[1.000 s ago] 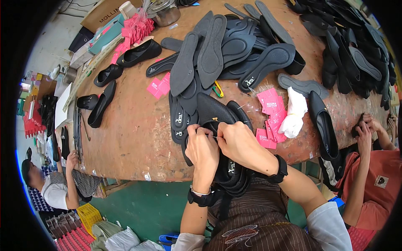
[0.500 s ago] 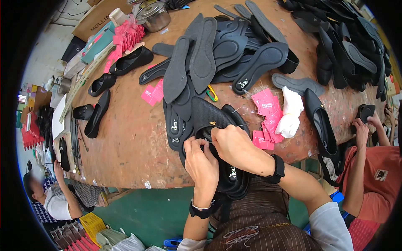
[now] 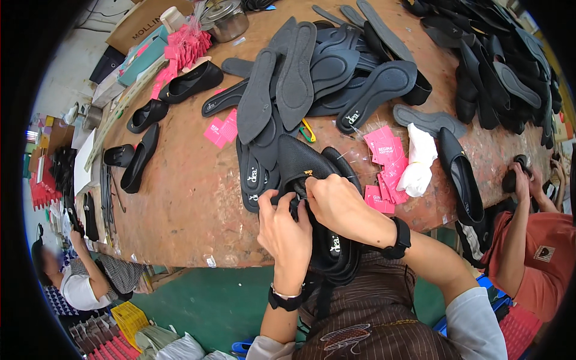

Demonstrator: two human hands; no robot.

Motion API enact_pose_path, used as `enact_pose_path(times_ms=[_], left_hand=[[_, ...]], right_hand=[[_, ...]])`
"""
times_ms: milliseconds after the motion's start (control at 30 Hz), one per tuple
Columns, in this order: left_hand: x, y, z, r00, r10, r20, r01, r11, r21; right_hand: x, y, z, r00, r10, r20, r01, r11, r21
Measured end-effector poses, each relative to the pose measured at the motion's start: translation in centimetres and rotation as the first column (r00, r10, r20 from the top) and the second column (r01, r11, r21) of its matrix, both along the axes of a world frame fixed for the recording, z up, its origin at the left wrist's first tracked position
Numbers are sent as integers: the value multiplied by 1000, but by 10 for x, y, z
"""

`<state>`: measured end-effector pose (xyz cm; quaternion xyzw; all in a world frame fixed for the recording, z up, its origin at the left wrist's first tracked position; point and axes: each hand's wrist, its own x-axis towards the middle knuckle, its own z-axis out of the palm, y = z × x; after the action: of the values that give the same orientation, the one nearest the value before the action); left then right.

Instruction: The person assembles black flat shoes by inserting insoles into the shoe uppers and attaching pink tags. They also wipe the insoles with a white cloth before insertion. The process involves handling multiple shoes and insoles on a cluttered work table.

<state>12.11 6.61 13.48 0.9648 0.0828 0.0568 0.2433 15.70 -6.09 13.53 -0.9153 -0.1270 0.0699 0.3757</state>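
A black pointed flat shoe (image 3: 295,155) with a small gold ornament lies in front of me at the table's near edge, toe pointing away. My right hand (image 3: 339,204) pinches the rim of its opening beside the ornament. On the left of the opening, my left hand (image 3: 284,231) grips the shoe with curled fingers; their tips are partly hidden. Beneath my right wrist shows a printed black insole (image 3: 335,245) in a shoe by my apron. Just beyond the toe is a heap of dark grey insoles (image 3: 295,72).
Pink tags (image 3: 390,162) and a white bundle (image 3: 418,159) lie to the right, near a single black shoe (image 3: 459,174). A yellow-green cutter (image 3: 308,131) rests by the insoles. More black shoes (image 3: 141,159) stand left; a shoe pile (image 3: 498,72) fills the far right. Co-workers sit at both sides.
My left hand's fingers have lifted and spread a little at the shoe's opening. My right hand stays at the rim, shifted slightly. The view has moved a little.
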Motion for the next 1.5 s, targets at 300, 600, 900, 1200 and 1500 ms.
enact_pose_path(times_ms=[300,600,900,1200,1500], left_hand=[[15,7,-14,985,-5,-171,-7,997,-71],[-2,-4,-13,999,31,-21,-34,987,-155],[-7,4,0,999,22,30,-16,981,-195],[-3,16,-2,999,6,53,11,952,-307],[-6,5,-1,951,-80,297,126,982,-141]], right_hand=[[3,7,0,998,66,9,-65,996,-68],[2,2,2,997,64,37,-63,997,-36],[4,2,4,997,3,-80,2,998,59],[0,-3,4,997,-30,-76,38,994,106],[-8,0,26,998,20,54,-16,997,-75]])
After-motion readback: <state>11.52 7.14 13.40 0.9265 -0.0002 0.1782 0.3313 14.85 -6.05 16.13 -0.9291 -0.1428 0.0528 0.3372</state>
